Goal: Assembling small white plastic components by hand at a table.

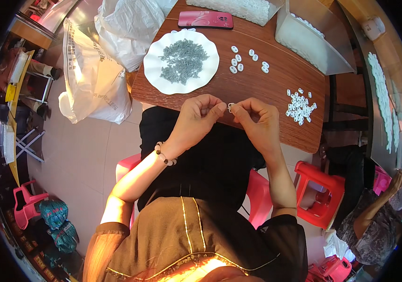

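Your right hand (256,120) pinches a small white piece (230,107), probably light, stiff, slippery, best held by its edges; your left hand (198,115) pinches just beside, contents indiscernible.

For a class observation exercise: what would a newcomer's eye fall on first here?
Probably the white wavy-edged plate heaped with grey pieces, on the left of the table. Next, the hands at its near edge, a small white piece at the right one's fingertips, and the white pile to their right.
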The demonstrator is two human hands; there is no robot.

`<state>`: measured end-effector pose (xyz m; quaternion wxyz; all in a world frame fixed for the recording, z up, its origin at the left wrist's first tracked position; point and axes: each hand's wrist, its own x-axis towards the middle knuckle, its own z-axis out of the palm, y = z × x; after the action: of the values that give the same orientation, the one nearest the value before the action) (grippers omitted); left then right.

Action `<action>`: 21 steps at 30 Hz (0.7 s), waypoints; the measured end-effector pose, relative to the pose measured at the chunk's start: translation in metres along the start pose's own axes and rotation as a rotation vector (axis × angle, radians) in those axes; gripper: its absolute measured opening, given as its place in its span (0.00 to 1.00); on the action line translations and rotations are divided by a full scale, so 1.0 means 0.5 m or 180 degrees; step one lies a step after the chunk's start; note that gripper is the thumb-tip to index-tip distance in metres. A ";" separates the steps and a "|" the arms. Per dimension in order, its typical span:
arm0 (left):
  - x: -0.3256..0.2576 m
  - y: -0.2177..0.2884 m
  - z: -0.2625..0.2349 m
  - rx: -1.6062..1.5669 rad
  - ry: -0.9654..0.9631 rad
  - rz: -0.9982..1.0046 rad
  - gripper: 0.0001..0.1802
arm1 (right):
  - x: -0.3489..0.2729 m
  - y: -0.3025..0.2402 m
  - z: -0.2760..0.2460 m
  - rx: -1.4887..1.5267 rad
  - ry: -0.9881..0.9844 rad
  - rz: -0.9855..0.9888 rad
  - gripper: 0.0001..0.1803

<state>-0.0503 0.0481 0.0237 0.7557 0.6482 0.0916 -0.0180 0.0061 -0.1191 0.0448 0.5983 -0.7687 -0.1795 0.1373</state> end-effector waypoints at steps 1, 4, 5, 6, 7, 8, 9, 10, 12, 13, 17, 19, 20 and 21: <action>0.001 -0.002 -0.001 0.0034 -0.0004 0.0009 0.08 | -0.001 0.001 0.001 -0.0001 -0.0001 0.0000 0.09; 0.002 -0.004 -0.001 0.0057 0.0017 0.0039 0.07 | -0.002 0.010 0.009 -0.0030 0.0076 -0.0039 0.09; 0.002 -0.005 0.000 0.0056 0.0017 0.0038 0.07 | -0.003 0.017 0.011 -0.0037 0.0134 -0.0079 0.08; 0.002 -0.006 0.000 0.0087 0.0055 0.0044 0.07 | -0.003 0.020 0.013 -0.0044 0.0191 -0.0119 0.08; 0.001 -0.007 0.000 0.0119 0.0093 0.0050 0.07 | -0.004 0.017 0.016 -0.0045 0.0187 -0.0118 0.08; 0.001 -0.009 0.000 0.0117 0.0097 0.0049 0.07 | -0.005 0.012 0.019 -0.0105 0.0229 -0.0145 0.08; 0.000 -0.013 0.000 0.0046 0.0129 0.0034 0.07 | -0.007 0.008 0.021 -0.0164 0.0272 -0.0173 0.08; -0.001 -0.015 0.001 -0.0024 0.0161 0.0020 0.07 | -0.007 0.009 0.023 -0.0166 0.0270 -0.0172 0.08; -0.002 -0.016 0.003 -0.0064 0.0170 0.0014 0.07 | -0.008 0.013 0.026 -0.0135 0.0364 -0.0267 0.08; -0.003 -0.017 0.004 -0.0101 0.0176 0.0009 0.07 | -0.008 0.013 0.027 -0.0135 0.0361 -0.0267 0.08; -0.003 -0.014 0.006 -0.0158 0.0207 -0.0015 0.07 | -0.007 0.014 0.023 -0.0081 0.0360 -0.0250 0.08; -0.004 -0.013 0.005 -0.0201 0.0174 0.0001 0.08 | -0.007 0.012 0.019 -0.0033 0.0334 -0.0201 0.08; -0.004 -0.011 0.004 -0.0202 0.0173 0.0000 0.08 | -0.007 0.008 0.018 -0.0008 0.0348 -0.0203 0.07; -0.004 -0.009 0.004 -0.0135 0.0167 -0.0026 0.08 | -0.007 0.006 0.016 0.0016 0.0362 -0.0203 0.07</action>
<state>-0.0524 0.0451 0.0201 0.7665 0.6320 0.1145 -0.0022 -0.0004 -0.1143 0.0401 0.6135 -0.7677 -0.1693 0.0746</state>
